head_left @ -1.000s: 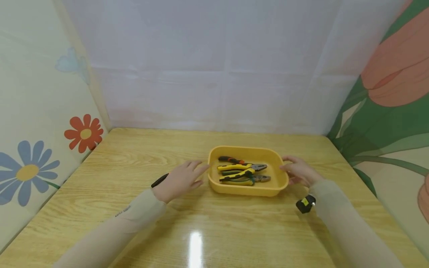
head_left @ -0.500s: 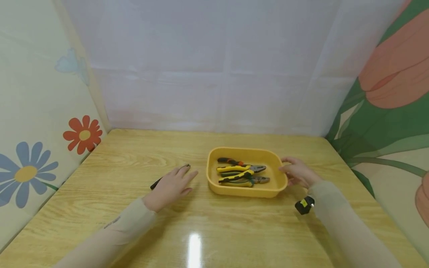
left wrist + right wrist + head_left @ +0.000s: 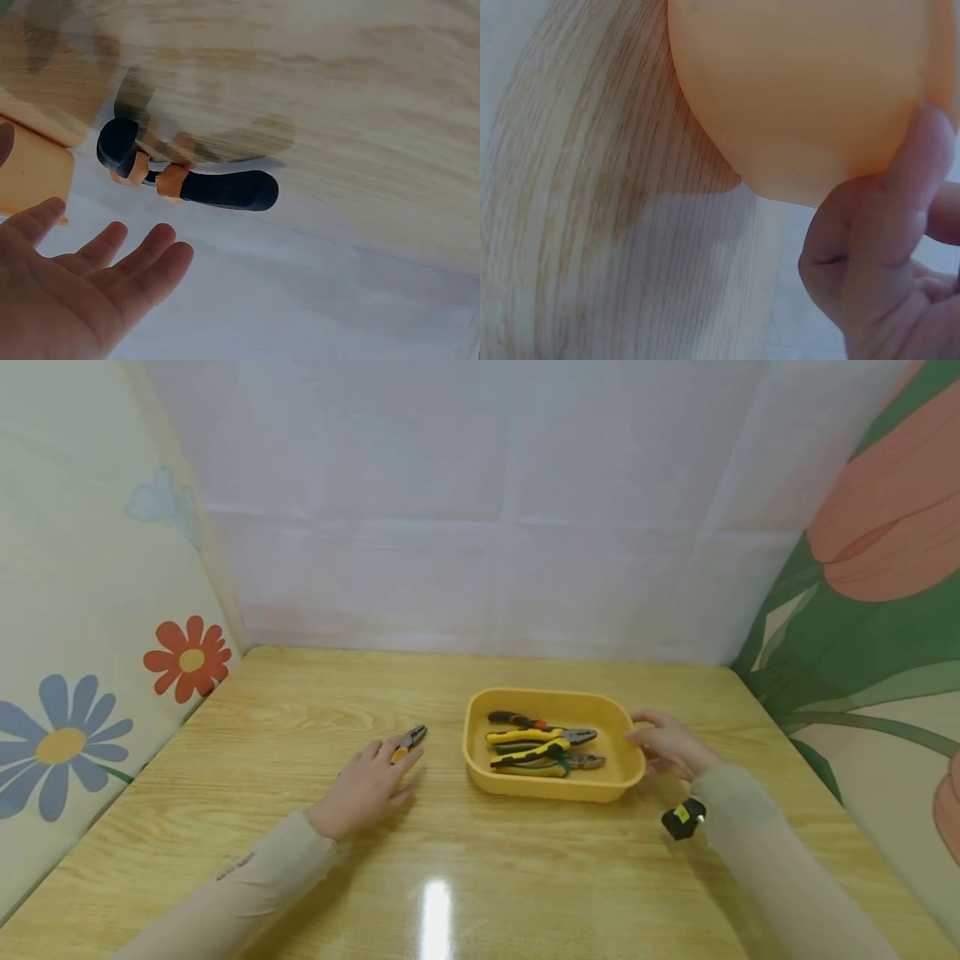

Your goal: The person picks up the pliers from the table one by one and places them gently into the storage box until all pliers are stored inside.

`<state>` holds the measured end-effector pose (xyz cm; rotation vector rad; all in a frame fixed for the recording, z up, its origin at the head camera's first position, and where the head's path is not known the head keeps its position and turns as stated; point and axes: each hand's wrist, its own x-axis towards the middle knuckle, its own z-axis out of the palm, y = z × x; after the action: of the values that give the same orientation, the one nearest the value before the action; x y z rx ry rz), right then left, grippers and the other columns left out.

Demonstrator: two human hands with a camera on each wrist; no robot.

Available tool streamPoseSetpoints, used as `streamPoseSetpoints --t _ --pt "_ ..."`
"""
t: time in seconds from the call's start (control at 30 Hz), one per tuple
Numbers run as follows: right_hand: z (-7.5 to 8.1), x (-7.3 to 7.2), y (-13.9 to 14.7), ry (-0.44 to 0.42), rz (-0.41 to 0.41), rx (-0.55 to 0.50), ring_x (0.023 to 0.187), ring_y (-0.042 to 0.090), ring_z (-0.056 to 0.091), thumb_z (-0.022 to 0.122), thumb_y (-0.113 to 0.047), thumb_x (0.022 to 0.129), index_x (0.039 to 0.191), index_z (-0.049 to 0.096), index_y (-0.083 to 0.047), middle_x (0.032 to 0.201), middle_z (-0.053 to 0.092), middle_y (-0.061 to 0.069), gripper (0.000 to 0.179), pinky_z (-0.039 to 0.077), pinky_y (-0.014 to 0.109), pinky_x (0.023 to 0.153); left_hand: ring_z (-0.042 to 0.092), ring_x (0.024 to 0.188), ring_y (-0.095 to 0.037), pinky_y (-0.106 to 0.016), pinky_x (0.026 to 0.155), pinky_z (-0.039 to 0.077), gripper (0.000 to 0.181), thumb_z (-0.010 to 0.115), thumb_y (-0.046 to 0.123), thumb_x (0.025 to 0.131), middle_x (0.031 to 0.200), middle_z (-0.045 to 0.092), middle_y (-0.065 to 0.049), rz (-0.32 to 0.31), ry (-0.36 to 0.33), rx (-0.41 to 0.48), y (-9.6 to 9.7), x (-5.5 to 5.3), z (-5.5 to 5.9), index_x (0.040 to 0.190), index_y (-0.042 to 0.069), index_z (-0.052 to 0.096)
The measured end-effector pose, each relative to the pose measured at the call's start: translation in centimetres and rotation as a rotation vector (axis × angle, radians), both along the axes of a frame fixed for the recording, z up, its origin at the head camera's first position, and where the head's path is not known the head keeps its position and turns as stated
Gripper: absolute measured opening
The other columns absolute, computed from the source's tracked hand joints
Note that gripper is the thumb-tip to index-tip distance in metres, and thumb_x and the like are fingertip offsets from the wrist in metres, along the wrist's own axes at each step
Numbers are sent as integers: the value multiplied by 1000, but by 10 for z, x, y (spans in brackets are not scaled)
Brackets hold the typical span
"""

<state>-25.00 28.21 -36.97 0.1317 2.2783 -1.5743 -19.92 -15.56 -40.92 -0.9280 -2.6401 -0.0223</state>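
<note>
My left hand hovers low over the table, fingers spread, beside a pair of pliers with black and orange handles. Only the metal nose and a bit of orange show past the fingers in the head view. In the left wrist view the black handles lie apart from the fingertips. My right hand grips the right end of a yellow plastic bin, its thumb pressed along the bin wall. Inside lie yellow-and-black pliers, a green-and-yellow pair and a black-and-red handle.
The wood-grain table carries the bin right of centre. A white sheet hangs along its back edge. Flower-printed panels stand at both sides. A small black device sits at my right wrist.
My left hand has moved left and toward me, away from the bin, uncovering the pliers' nose while its fingers now cover the handles. My right hand has stayed at the bin, which has not moved.
</note>
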Motion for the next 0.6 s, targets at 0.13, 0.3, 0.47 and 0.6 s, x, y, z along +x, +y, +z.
streamPoseSetpoints --t 0.13,0.3,0.47,0.6 --pt "0 0 0 -1 0 5 77 14 62 47 -8 98 144 24 6 105 56 14 53 54 31 61 54 102 -44 -54 72 52 60 73 32 87 128 48 -28 50 -68 -3 -4 2 0 137 5 53" --pt "0 0 -1 -3 4 12 77 14 62 47 -8 99 144 25 6 106 55 15 52 54 31 61 47 113 -53 -60 78 49 69 67 44 89 137 40 -33 143 -255 -2 -8 4 3 142 6 47" --pt "1 0 -2 -3 4 21 76 14 62 48 -9 99 144 25 6 107 55 16 53 54 31 61 45 114 -56 -61 83 47 73 64 48 90 136 35 -41 183 -371 -4 -13 2 3 146 5 43" --pt "2 0 -2 -2 5 14 75 14 62 47 -9 99 145 23 6 104 56 14 54 53 29 59 46 113 -57 -64 84 45 67 62 42 94 134 36 -42 195 -410 9 -15 1 2 147 6 42"
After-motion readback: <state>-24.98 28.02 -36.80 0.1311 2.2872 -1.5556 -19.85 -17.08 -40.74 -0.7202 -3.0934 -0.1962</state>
